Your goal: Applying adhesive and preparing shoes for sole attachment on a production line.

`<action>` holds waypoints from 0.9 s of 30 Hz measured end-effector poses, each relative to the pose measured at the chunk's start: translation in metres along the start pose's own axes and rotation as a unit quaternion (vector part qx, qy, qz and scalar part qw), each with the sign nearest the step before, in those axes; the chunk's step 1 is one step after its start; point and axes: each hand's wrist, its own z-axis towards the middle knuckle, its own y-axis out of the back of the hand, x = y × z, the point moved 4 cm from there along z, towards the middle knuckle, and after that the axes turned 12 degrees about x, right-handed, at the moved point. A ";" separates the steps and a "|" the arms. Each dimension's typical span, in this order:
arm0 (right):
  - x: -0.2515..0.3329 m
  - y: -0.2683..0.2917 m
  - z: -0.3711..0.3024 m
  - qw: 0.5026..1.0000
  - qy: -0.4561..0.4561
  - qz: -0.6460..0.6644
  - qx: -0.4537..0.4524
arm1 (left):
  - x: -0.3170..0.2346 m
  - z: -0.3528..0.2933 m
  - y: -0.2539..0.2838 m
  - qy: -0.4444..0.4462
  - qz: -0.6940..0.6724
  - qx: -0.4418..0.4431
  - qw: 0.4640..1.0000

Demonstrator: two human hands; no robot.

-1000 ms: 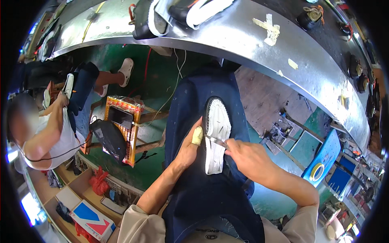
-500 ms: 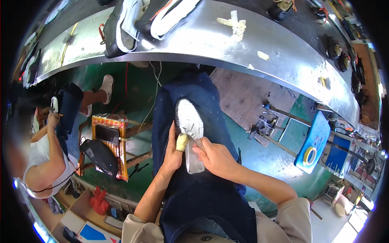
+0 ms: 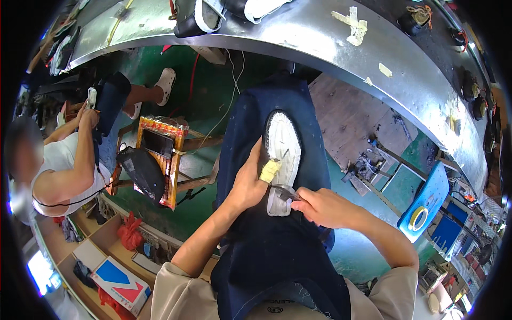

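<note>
White shoe sole (image 3: 284,144) between both hands, lap-centred.

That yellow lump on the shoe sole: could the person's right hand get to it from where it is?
Probably yes. The right hand works a dark tool at the heel of the white sole, and the yellow lump lies just ahead by the left hand's fingertips, with only bare sole between.

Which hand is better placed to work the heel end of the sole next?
Probably the right hand: it holds a small dark tool right at the heel of the white shoe sole. The left hand steadies the sole's side, gripping a yellow piece.
</note>
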 end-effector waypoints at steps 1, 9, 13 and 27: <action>0.000 0.002 -0.002 0.960 -0.056 0.252 0.104 | 0.000 -0.002 -0.002 -0.012 -0.025 0.010 1.000; 0.003 -0.013 -0.005 0.996 0.016 -0.067 0.048 | 0.015 -0.025 -0.006 -0.053 0.044 0.026 0.997; -0.003 0.005 -0.036 0.994 -0.040 -0.103 -0.011 | 0.008 -0.020 -0.004 -0.055 0.058 0.112 0.991; 0.018 0.035 0.014 0.985 0.002 0.161 -0.063 | -0.001 0.012 0.003 -0.005 -0.414 0.006 0.910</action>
